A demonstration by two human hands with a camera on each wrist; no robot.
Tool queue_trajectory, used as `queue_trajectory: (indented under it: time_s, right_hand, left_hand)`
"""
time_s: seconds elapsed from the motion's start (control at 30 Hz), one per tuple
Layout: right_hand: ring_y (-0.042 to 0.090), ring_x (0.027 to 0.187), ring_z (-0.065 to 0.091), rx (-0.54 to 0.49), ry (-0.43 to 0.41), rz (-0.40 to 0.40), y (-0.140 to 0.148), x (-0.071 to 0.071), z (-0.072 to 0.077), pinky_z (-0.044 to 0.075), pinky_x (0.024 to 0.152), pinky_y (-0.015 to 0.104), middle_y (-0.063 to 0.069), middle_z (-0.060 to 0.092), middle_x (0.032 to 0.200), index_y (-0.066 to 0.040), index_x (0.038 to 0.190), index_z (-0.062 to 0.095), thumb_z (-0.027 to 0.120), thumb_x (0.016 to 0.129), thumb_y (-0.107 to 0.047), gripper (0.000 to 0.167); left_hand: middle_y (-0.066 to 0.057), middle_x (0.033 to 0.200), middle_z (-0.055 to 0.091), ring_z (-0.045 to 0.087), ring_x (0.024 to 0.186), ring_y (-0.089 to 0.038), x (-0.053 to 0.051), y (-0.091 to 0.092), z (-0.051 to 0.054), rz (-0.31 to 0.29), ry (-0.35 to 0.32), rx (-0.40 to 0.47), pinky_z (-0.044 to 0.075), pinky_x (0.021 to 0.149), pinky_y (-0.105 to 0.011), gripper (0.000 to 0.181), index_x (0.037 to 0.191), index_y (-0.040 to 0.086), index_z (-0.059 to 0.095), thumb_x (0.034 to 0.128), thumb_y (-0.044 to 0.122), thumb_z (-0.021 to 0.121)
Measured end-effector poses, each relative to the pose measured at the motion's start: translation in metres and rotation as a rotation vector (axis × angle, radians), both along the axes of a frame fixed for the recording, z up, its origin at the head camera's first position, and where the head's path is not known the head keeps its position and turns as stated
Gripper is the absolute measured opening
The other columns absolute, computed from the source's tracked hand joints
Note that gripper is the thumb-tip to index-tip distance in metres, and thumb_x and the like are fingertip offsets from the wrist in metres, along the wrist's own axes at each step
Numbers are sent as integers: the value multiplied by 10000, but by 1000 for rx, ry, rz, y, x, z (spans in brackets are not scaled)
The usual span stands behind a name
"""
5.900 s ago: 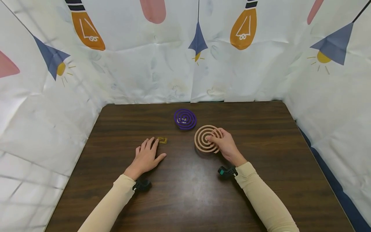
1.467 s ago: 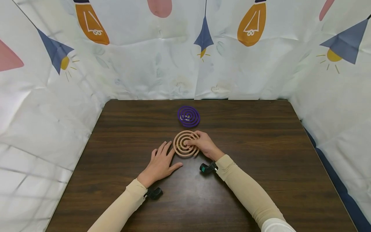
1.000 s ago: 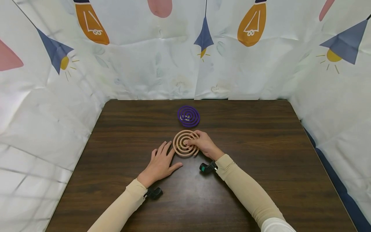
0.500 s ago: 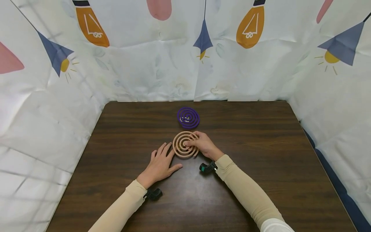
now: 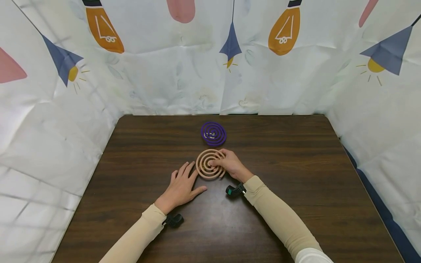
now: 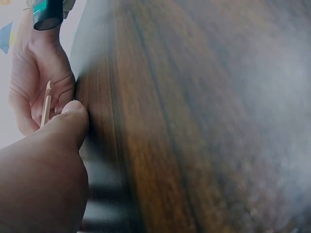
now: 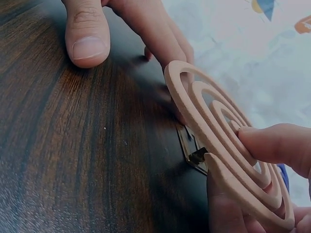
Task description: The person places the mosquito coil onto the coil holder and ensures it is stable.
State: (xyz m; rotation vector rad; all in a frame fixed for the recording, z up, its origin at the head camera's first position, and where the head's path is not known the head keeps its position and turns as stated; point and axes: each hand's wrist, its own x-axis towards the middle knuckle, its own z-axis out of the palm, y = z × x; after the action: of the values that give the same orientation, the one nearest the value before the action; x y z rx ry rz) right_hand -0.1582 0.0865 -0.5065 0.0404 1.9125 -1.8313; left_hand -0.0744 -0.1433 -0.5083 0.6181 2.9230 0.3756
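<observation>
My right hand (image 5: 232, 166) pinches a beige mosquito coil (image 7: 181, 99), thumb on top near its centre, fingers underneath. The coil is tilted above the table in the right wrist view. Below it lies a small gold metal coil stand (image 7: 198, 155), with an upright tab close to the coil's free outer end; whether they touch I cannot tell. My left hand (image 5: 180, 187) rests on the table with fingers extended. Its index fingertip reaches the stand beside the coil's left rim and is partly hidden. The left wrist view shows only the coil's edge (image 6: 46, 109).
A purple mosquito coil (image 5: 213, 144) sits farther back on the dark wooden table (image 5: 279, 146), with a light metal piece (image 5: 209, 135) showing through its rings. White patterned cloth (image 5: 184, 84) surrounds the table at the back and sides.
Since the oldest frame, my right hand has carried the beige coil left until it covers the gold stand. My left hand has shifted slightly right. During the last second both hands stay nearly still.
</observation>
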Motion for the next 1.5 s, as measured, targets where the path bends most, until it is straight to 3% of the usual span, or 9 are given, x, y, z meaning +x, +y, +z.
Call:
queue_trajectory:
  time_s: [0.9, 1.5]
  right_hand:
    - [130, 667, 699, 3, 6, 21, 2, 1, 0, 582, 639, 269, 45, 691, 861, -5, 1178, 588, 799, 876, -86, 377]
    - [131, 739, 666, 55, 17, 9, 2, 1, 2, 551, 657, 261, 34, 688, 909, -37, 1149, 624, 824, 842, -113, 374]
  left_hand:
    - [-189, 1666, 340, 296, 1557, -445, -1, -3, 0, -21, 11, -10, 355, 1098, -683, 802, 1602, 189, 412, 973, 656, 583]
    - [-186, 1670, 336, 269, 1569, -447, 0, -1, 1, -6, -7, 1, 340, 1114, -697, 789, 1601, 206, 412, 974, 651, 588]
